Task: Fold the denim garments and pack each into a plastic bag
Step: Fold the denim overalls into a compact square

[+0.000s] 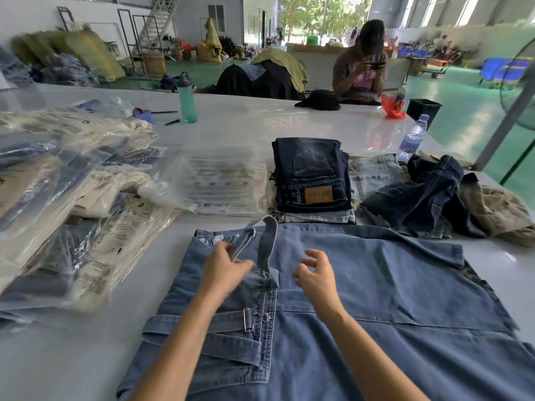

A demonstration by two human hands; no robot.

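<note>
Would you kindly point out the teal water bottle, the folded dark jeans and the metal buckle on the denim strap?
teal water bottle [187, 103]: head view, on its translucent body.
folded dark jeans [311, 169]: head view, on the back pocket.
metal buckle [249, 319]: head view, on the clasp frame.

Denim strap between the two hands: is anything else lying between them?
No. In the head view, only the dark denim strap lies between the left hand and right hand, on the spread denim garment.

Denim garment [376, 285] nearest on table [246, 123], bagged pile [72, 198] left, folded jeans [312, 175] behind
</note>
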